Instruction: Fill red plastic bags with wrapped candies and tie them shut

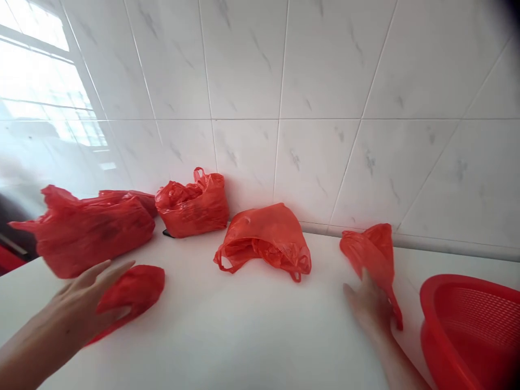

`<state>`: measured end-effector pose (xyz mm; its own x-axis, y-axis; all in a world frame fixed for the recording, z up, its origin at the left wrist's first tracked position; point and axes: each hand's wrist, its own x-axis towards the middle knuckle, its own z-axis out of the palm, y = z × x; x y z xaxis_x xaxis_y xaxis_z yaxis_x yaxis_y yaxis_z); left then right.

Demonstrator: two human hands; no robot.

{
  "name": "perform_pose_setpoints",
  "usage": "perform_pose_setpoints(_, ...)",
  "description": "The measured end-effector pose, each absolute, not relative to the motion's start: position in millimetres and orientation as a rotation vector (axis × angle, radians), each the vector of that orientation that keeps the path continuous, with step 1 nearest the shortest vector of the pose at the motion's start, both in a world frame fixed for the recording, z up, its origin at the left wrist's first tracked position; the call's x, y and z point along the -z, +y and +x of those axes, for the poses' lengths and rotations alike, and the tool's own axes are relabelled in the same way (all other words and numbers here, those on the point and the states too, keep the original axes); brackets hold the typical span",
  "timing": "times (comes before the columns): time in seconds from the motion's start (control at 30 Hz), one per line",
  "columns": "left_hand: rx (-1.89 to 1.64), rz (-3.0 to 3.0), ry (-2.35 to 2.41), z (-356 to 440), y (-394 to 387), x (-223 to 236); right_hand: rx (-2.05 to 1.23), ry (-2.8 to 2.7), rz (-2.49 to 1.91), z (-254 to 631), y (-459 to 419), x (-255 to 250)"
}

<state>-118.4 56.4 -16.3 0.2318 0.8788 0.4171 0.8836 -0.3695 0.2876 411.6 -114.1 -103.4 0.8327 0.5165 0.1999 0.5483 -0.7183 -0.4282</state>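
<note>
Several red plastic bags lie on a white counter (244, 336). My left hand (81, 303) rests with fingers stretched out over a small flat red bag (138, 287) at the front left. My right hand (369, 306) grips the lower part of a crumpled red bag (374, 252) at the right and holds it partly raised. A loose red bag (264, 235) lies in the middle. A filled, tied red bag (193, 206) stands against the wall. A large long red bag (85, 227) lies at the left.
A red plastic colander basket (467, 325) sits at the front right corner of the counter. A white marbled tile wall (309, 108) backs the counter. A bright window (36, 81) is at the upper left.
</note>
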Motion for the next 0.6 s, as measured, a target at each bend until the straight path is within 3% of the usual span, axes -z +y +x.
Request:
perform_pose_setpoints(0.43,0.062,-3.947,-1.296,90,-16,40,-0.038,-0.722,-2.219,380,-151,106)
perform_pose_setpoints(0.6,0.475,-4.278,-1.164,153,-21,45,0.006,-0.941,-2.015,346,-193,117)
